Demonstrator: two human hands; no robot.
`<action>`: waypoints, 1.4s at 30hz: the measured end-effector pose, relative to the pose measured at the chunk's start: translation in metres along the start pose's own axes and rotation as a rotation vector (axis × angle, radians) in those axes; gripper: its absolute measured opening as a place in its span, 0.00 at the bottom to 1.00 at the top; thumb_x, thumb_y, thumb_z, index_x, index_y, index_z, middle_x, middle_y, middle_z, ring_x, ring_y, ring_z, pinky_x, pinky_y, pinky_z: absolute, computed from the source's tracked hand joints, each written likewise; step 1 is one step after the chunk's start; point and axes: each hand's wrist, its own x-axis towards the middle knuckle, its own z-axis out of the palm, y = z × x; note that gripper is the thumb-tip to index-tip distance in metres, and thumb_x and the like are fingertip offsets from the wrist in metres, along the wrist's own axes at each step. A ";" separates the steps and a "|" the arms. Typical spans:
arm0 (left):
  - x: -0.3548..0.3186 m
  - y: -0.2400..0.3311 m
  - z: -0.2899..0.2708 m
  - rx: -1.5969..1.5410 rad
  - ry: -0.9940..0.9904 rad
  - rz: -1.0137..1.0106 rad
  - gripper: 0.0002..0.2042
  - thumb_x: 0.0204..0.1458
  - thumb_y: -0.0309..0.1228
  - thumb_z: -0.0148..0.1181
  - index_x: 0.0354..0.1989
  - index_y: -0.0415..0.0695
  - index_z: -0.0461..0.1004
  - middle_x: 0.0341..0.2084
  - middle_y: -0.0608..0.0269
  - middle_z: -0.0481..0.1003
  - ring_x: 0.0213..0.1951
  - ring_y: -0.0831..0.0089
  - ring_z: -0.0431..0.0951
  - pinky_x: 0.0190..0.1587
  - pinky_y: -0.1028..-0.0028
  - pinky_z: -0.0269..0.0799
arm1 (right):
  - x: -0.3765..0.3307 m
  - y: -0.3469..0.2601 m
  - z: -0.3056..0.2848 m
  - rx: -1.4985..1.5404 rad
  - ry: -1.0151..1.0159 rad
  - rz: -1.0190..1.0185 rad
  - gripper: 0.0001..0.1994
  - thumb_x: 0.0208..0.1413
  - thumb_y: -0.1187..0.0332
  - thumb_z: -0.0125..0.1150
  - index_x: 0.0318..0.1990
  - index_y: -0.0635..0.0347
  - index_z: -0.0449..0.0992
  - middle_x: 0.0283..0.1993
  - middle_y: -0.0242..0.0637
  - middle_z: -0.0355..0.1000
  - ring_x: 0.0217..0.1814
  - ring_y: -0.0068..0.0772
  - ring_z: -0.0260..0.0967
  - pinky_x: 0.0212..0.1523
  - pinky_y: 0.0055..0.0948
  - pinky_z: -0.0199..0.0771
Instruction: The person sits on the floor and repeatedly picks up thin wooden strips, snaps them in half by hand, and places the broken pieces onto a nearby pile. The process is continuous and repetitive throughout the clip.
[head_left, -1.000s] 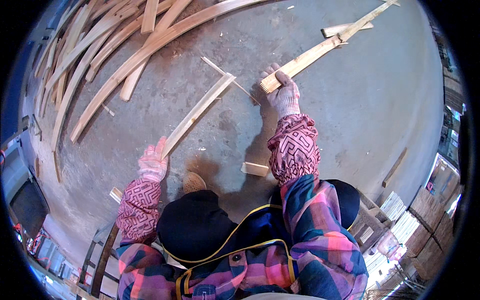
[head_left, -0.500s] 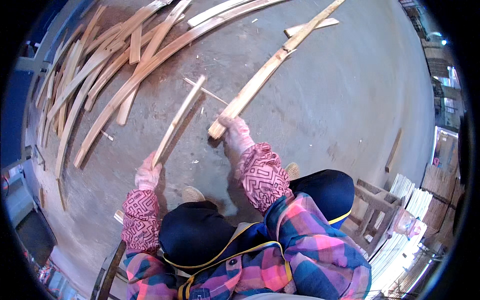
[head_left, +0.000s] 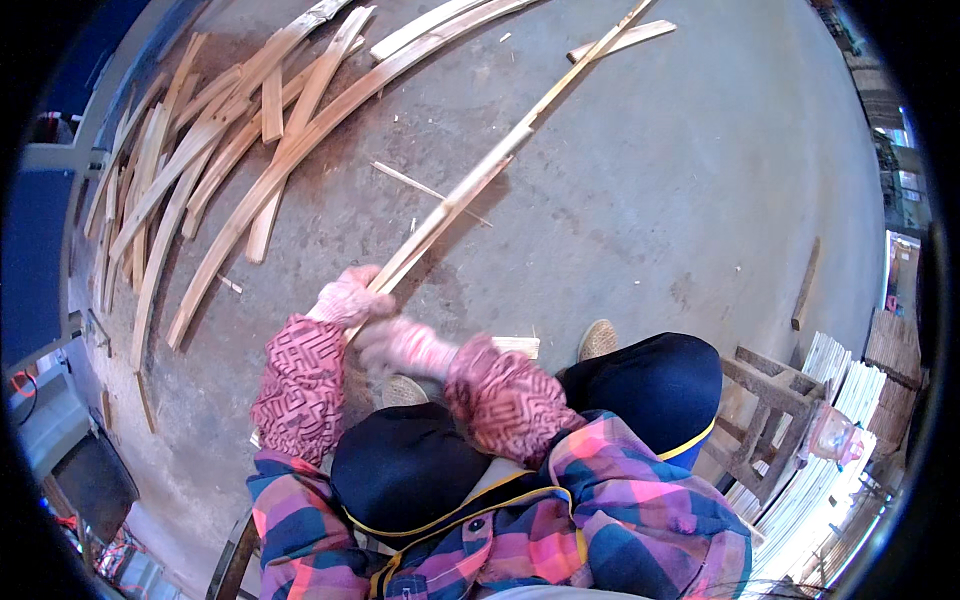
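Note:
My left hand [head_left: 348, 297], in a pale pink glove, is closed around the near end of a long wooden strip [head_left: 570, 78]. A shorter piece of wood seems to lie along the strip, though where one stops and the other begins is hard to make out. The strip slants away to the upper right, and its far part passes over a short flat board [head_left: 632, 40]. My right hand [head_left: 405, 345], gloved too, is just below the left one, close to the strip's near end. Motion smears its fingers, so its grip does not show.
Several wooden strips [head_left: 225, 125] lie in a loose pile on the grey floor at the left. A thin stick [head_left: 405, 180] is under the held strip. A small wood piece [head_left: 515, 347] lies near my shoe. At the right stand a wooden frame [head_left: 770, 400] and stacked boards [head_left: 825, 365].
The long strip has swung left into my left hand, beside the shorter piece. My right hand has come off the strip's end and moved down and left, near my left hand.

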 end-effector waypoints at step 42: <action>0.034 0.007 0.024 0.148 0.085 -0.049 0.38 0.30 0.39 0.69 0.55 0.45 0.63 0.42 0.49 0.73 0.45 0.55 0.75 0.50 0.65 0.69 | 0.036 0.036 -0.010 -0.377 0.126 0.123 0.12 0.50 0.64 0.60 0.37 0.63 0.77 0.29 0.38 0.75 0.31 0.36 0.74 0.22 0.32 0.74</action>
